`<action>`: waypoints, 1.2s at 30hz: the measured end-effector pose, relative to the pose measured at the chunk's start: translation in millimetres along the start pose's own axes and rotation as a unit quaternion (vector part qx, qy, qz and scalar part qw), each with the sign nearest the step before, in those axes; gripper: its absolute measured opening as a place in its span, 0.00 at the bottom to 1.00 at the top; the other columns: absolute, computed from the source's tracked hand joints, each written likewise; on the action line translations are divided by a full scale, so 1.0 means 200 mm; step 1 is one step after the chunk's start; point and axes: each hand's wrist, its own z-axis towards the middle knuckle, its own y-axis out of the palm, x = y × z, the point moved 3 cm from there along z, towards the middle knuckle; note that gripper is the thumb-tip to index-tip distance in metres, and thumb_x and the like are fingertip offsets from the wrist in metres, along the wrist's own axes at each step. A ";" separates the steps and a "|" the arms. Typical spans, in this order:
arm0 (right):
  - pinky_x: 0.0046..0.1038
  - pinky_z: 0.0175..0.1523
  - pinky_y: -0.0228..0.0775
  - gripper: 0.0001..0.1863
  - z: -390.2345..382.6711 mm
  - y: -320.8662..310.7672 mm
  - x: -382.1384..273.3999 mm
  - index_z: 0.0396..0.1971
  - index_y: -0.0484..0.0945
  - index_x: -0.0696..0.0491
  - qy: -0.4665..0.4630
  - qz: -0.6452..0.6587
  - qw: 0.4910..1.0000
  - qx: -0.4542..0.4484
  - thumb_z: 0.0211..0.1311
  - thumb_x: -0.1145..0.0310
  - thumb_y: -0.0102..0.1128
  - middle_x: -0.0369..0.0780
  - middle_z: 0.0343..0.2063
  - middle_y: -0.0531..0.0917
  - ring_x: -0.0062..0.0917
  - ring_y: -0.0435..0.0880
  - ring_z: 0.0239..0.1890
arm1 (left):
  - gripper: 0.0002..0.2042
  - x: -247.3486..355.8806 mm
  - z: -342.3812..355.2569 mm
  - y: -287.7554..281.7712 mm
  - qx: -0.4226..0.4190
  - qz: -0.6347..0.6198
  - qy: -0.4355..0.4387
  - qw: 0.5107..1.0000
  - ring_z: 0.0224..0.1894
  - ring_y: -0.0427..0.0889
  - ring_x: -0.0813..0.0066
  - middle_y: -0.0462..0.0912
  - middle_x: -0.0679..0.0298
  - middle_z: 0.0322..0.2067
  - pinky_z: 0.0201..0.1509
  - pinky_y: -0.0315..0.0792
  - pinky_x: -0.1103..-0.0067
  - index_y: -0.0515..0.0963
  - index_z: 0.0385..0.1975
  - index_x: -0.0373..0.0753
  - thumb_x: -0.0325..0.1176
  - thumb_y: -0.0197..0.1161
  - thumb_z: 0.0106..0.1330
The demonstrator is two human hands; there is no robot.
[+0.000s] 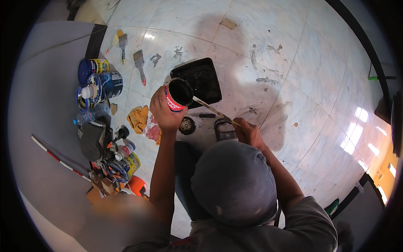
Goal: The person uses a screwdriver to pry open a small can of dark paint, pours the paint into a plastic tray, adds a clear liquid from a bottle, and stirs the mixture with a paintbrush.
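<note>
My left hand [163, 110] is wrapped round the side of a small paint can [171, 101] with a red label. The can is tilted, and its dark mouth shows beside a black paint tray [216, 69]. Between the fingers of my right hand [248, 133] is a thin, paint-stained stick [216, 111]. The stick's far tip is at the can's rim; I cannot tell whether it touches. Dark, wet-looking paint coats the tray. Below the can, near my left wrist, lies a round, stained lid [187, 125].
Two paintbrushes [140, 66] lie on the tiled floor [310, 84] at the left. Paint buckets [110, 84], a plastic bottle [95, 114] and an orange-yellow cloth [137, 119] stand or lie nearer. A dark cap [235, 185] hides the lower middle. Dark smears mark the tiles.
</note>
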 end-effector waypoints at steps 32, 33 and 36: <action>0.51 0.41 0.79 0.15 -0.09 0.08 0.03 0.58 0.77 0.56 0.032 0.060 0.997 -0.045 0.75 0.75 0.61 0.56 0.40 0.87 0.58 0.88 0.39 | 0.52 0.07 0.07 0.00 -0.035 0.049 0.058 0.997 0.69 0.75 0.44 0.79 0.51 0.64 0.73 0.66 0.50 0.70 0.74 0.40 0.40 0.85 0.42; 0.51 0.41 0.78 0.15 -0.09 0.08 0.02 0.58 0.77 0.57 0.029 0.062 0.997 -0.045 0.74 0.75 0.61 0.57 0.40 0.87 0.58 0.88 0.40 | 0.52 0.07 0.08 0.00 -0.035 0.049 0.058 0.996 0.69 0.75 0.44 0.79 0.51 0.64 0.73 0.66 0.50 0.70 0.74 0.40 0.40 0.85 0.42; 0.50 0.42 0.79 0.15 -0.08 0.09 0.01 0.58 0.77 0.59 0.017 0.085 0.995 -0.049 0.74 0.76 0.60 0.57 0.40 0.86 0.58 0.88 0.40 | 0.52 0.06 0.09 -0.01 -0.041 0.051 0.063 0.996 0.70 0.74 0.44 0.78 0.52 0.66 0.74 0.65 0.50 0.69 0.74 0.41 0.39 0.85 0.42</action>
